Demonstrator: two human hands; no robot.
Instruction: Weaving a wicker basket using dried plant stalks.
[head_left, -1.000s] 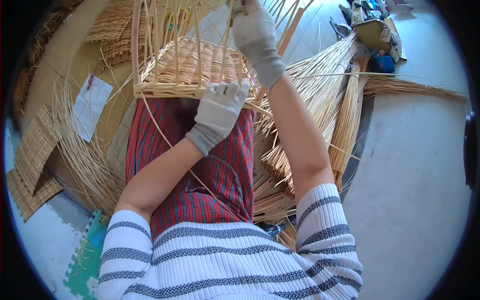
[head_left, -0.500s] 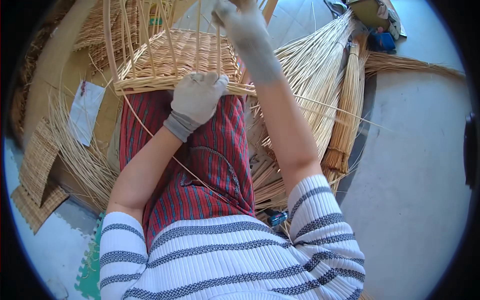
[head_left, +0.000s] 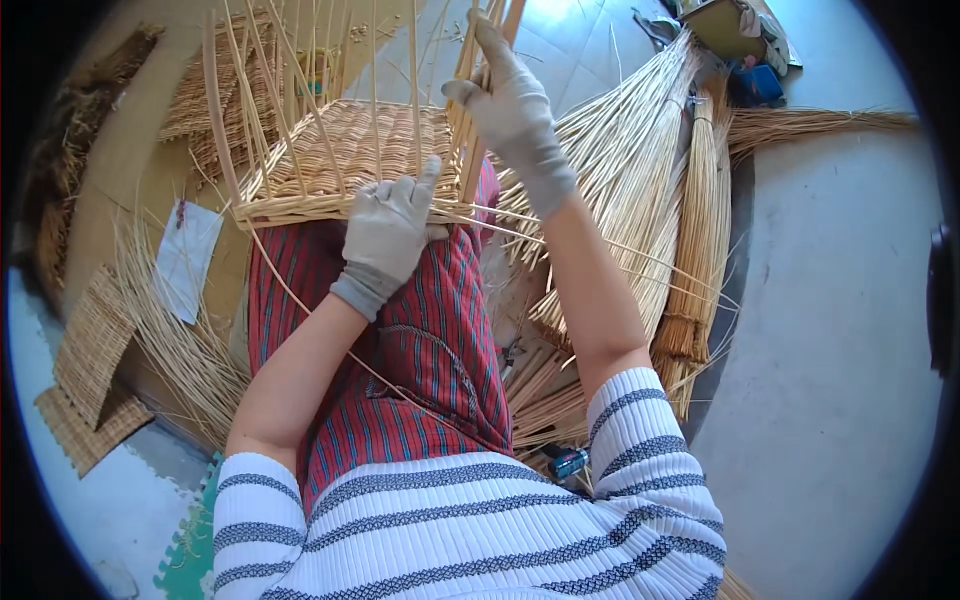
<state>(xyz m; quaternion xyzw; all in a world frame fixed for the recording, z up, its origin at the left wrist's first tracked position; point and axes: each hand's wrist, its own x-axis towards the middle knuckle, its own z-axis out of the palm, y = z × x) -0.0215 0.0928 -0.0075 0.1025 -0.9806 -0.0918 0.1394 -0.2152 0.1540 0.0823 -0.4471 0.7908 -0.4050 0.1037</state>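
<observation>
A square wicker basket (head_left: 340, 150), with a woven base and tall upright stakes, sits over my lap on red striped cloth (head_left: 435, 340). My gloved left hand (head_left: 390, 220) grips the front rim near its right half, thumb at the lower edge, index finger raised across the weave. My gloved right hand (head_left: 505, 105) is higher, at the right-hand stakes, with thumb spread out and index finger stretched upward; I see nothing clearly held in it. Long loose weaving strands (head_left: 620, 248) run from the front rim to the right and down across my lap.
Large cane bundles (head_left: 640, 160) lie to the right. Woven mats (head_left: 95, 345), loose strands (head_left: 175, 330) and a white sheet (head_left: 185, 260) lie left. A blue container (head_left: 755, 88) is at the back right, a small cordless tool (head_left: 568, 462) near my right side.
My right hand has spread its fingers and turned, moving slightly down. The basket sits lower in view than half a second ago. My left index finger has lifted.
</observation>
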